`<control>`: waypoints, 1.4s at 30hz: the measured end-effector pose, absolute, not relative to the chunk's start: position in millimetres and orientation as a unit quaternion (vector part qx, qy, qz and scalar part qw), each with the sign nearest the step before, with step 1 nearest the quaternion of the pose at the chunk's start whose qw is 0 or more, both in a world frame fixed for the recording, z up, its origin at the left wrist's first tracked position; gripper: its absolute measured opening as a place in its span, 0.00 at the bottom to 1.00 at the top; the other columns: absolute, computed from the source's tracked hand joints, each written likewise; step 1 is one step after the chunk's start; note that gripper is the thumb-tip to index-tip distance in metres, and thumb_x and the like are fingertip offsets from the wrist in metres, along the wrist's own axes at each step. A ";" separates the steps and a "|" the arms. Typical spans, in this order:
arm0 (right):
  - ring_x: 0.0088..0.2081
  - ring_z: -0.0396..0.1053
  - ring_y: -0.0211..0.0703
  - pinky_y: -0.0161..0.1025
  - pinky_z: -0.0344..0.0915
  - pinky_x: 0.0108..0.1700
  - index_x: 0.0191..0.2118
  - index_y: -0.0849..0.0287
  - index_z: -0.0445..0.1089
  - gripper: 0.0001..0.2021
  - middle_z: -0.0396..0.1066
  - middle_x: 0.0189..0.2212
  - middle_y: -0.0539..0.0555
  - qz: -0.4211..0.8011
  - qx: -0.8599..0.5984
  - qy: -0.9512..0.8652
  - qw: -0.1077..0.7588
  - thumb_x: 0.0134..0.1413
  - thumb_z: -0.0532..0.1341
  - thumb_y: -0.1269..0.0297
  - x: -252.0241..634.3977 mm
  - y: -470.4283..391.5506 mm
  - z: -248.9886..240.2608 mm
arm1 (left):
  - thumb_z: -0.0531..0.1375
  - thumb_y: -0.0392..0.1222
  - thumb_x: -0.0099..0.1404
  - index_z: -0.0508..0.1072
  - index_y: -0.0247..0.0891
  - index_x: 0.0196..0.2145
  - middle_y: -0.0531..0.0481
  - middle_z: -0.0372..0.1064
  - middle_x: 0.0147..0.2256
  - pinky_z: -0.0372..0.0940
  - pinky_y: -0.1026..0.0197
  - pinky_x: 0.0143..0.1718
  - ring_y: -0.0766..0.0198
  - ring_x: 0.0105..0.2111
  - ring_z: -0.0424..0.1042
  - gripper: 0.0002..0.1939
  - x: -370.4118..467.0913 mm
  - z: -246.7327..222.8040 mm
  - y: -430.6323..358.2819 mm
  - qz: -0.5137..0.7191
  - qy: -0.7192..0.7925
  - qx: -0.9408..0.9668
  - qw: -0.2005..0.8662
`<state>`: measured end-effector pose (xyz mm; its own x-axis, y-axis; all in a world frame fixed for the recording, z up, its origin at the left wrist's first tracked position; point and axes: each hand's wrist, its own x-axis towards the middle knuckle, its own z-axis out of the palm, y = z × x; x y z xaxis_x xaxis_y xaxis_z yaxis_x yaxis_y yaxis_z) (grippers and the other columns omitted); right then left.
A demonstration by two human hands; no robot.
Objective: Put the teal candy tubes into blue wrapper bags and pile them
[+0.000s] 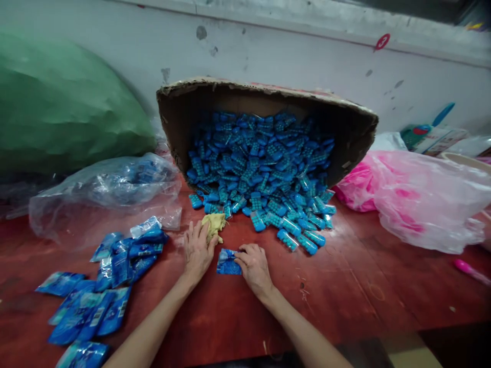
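Right fingers (pixel 244 257) pinching blue packet (pixel 227 268), left fingers (pixel 196 231) spread, palm-down, against yellow cloth (pixel 215 223)

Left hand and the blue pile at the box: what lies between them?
In the head view, a yellow cloth lies there, against the left hand.

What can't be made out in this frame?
All in the head view:
Packet: right end hidden by the right hand.
Cloth: partly hidden by the left hand.
Box: inner floor hidden by the blue pieces.
Green bag: cut off by the left edge.
Pouches: small print too blurred to read.
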<state>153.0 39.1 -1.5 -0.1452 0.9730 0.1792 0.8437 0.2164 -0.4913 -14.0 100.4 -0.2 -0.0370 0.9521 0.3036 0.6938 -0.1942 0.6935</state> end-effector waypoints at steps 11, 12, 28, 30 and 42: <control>0.41 0.62 0.44 0.41 0.56 0.44 0.40 0.53 0.71 0.09 0.69 0.37 0.54 0.230 -0.571 -0.672 0.413 0.53 0.56 0.66 153.6 37.7 19.2 | 0.63 0.47 0.46 0.72 0.33 0.29 0.51 0.69 0.22 0.57 0.67 0.24 0.66 0.24 0.67 0.15 20.8 23.1 54.2 0.412 0.547 0.345 0.642; 0.40 0.63 0.43 0.40 0.57 0.44 0.41 0.54 0.71 0.10 0.68 0.38 0.53 0.283 -0.565 -0.636 0.443 0.51 0.58 0.66 152.2 40.1 17.6 | 0.63 0.47 0.46 0.72 0.33 0.28 0.51 0.69 0.21 0.57 0.67 0.23 0.66 0.23 0.67 0.14 23.2 21.0 55.3 0.418 0.540 0.338 0.648; 0.21 0.55 0.34 0.31 0.51 0.24 0.19 0.59 0.59 0.10 0.57 0.16 0.45 0.433 -0.590 -0.479 0.485 0.45 0.54 0.61 139.0 69.4 -0.9 | 0.64 0.40 0.43 0.67 0.33 0.22 0.55 0.65 0.15 0.61 0.68 0.14 0.70 0.14 0.63 0.10 43.4 1.6 68.6 0.501 0.534 0.244 0.636; 0.22 0.55 0.35 0.32 0.50 0.24 0.19 0.58 0.57 0.10 0.57 0.17 0.45 0.408 -0.599 -0.497 0.478 0.46 0.53 0.61 140.6 67.4 -0.5 | 0.64 0.40 0.43 0.66 0.33 0.21 0.56 0.64 0.13 0.60 0.68 0.13 0.71 0.12 0.62 0.10 44.7 2.0 68.1 0.497 0.531 0.235 0.645; 0.20 0.52 0.33 0.30 0.52 0.22 0.19 0.56 0.49 0.16 0.50 0.16 0.43 0.355 -0.613 -0.566 0.422 0.54 0.45 0.56 148.4 65.5 0.4 | 0.63 0.43 0.48 0.67 0.33 0.23 0.54 0.64 0.14 0.57 0.70 0.13 0.70 0.14 0.64 0.11 44.8 18.1 55.9 0.446 0.478 0.219 0.725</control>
